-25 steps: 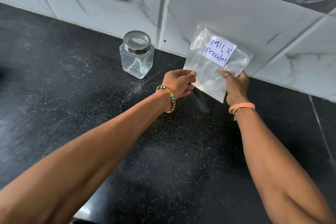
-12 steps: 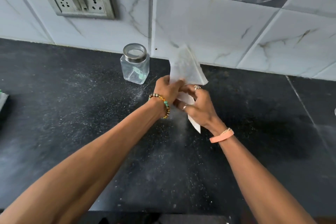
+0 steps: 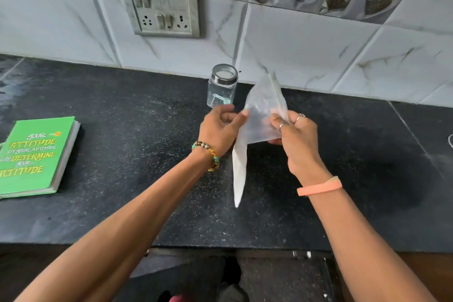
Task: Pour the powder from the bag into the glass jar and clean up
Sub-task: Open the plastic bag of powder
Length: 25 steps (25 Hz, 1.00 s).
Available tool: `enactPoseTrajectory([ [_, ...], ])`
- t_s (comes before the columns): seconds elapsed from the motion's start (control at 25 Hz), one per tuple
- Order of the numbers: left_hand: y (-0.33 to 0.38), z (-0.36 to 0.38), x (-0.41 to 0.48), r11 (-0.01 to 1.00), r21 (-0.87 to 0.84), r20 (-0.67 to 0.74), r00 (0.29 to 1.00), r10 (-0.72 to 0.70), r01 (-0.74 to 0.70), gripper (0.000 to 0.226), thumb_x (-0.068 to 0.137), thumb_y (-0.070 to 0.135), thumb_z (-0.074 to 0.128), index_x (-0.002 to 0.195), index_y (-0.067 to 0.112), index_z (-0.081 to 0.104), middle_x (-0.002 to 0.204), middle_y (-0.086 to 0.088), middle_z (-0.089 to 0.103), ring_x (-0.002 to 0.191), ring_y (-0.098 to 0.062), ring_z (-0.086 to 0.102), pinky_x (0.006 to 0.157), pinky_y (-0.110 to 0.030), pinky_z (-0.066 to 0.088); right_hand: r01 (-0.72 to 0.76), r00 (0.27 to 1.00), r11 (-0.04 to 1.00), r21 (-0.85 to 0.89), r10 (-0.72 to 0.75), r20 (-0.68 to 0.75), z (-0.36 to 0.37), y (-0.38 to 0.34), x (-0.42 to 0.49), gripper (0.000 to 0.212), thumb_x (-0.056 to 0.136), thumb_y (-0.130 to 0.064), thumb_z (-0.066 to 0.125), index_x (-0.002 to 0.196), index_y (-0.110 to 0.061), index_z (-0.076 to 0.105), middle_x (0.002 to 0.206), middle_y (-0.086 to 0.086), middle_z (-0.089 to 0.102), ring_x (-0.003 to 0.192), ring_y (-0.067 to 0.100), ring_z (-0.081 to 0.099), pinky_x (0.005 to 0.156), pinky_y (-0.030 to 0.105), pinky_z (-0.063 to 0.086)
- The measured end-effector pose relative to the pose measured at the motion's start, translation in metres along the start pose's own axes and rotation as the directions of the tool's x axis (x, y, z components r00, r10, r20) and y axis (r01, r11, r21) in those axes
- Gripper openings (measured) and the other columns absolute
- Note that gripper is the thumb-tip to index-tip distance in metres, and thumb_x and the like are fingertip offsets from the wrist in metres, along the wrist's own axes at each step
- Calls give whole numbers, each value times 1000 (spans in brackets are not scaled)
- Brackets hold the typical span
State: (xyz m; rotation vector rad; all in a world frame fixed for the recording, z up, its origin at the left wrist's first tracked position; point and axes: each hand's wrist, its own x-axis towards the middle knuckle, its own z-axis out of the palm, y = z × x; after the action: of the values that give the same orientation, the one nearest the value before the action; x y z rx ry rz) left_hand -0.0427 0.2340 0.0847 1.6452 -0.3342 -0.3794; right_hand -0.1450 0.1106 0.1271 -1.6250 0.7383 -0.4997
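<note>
— Holding what?
— Gripping the bag (image 3: 263, 115) on both sides: pinched at its left edge by the left hand (image 3: 218, 130), at its right edge by the right hand (image 3: 295, 137).
— Up in the air?
— Yes, held up between the hands above the counter (image 3: 122, 203), with one corner hanging down below them.
— Near the jar (image 3: 221, 91)?
— Just in front of it. Standing by the wall (image 3: 306, 51), behind the left hand.

Soft, even daylight, slightly cool. Faint shadows on the desk (image 3: 122, 203). Wide-angle bend at edges; wall tiles (image 3: 306, 44) mildly soft, no glare.
</note>
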Motion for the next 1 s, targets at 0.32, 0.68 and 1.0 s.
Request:
enactPoseTrajectory([
  [0.32,59,-22,-21,886,-356,221,948,-229,297,37,78,43,76,78,8,62,67,-10,64,51,-17,59,54,-24,54,480,829,386,-788,-493,264,12,-29,-58,41,97,-16,55,136,-26,63,101,9,77,81,36,70,67,44,57],
  [0.68,43,-8,-22,762,-543,326,925,-195,352,29,85,28,69,87,0,64,84,-17,64,73,-23,63,71,-32,61,249,936,829,-501,-72,345,-7,-58,-54,53,93,-64,50,120,-25,72,111,-12,74,94,2,69,86,31,58],
  [1.0,42,16,-36,754,-566,290,937,-194,332,23,92,19,63,71,10,62,66,-6,61,50,-10,54,52,-20,52,172,966,888,-426,-68,249,-15,-52,-37,22,87,-43,73,88,-22,73,77,-6,77,77,10,74,76,36,61],
])
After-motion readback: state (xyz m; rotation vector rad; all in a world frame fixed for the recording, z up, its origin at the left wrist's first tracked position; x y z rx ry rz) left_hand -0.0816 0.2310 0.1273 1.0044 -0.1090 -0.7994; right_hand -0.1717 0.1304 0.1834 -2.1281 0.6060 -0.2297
